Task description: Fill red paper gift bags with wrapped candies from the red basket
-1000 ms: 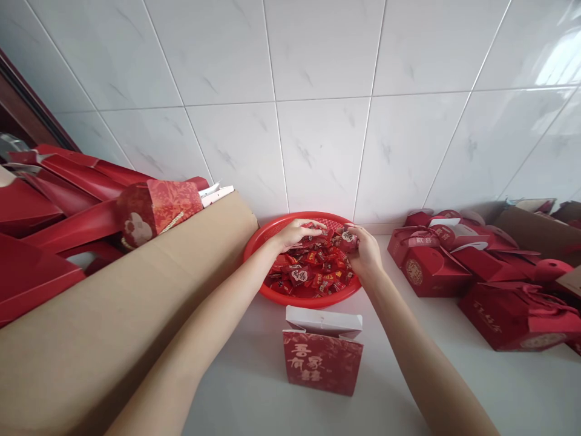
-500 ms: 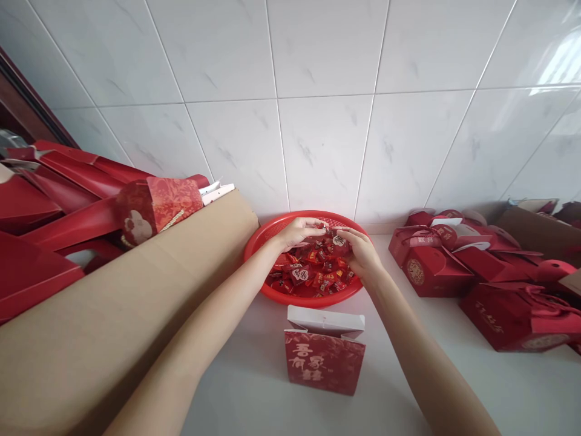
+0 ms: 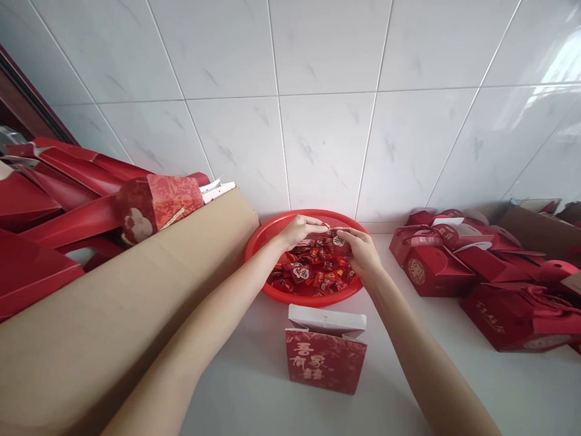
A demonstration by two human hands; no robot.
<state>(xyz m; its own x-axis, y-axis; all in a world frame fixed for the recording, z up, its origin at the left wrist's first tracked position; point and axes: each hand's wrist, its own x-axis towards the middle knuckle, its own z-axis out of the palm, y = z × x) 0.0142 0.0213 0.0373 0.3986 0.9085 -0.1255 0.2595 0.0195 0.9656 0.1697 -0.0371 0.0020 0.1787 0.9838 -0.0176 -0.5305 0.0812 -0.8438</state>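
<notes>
Both hands meet over a red plastic basket [image 3: 313, 300] that holds many red wrapped candies [image 3: 300, 274]. My right hand [image 3: 361, 247] is closed on a dark red packet [image 3: 340, 240] with a pale printed label. Thumb and fingers of my left hand [image 3: 302, 231] are pressed together at the packet's upper left edge; what exactly they pinch is too small to make out. In front of the basket a red paper box [image 3: 324, 362] with pale characters stands upright, its white top flap raised.
Along the left runs a large cardboard box [image 3: 136, 290] filled with red folded boxes [image 3: 82, 175]. Several assembled red gift boxes [image 3: 438, 269] stand on the right of the white table [image 3: 254, 381]. A tiled wall [image 3: 322, 145] rises behind the basket.
My hands have shifted only slightly, the fingertips drawing a little closer together over the basket. The view has moved a touch.
</notes>
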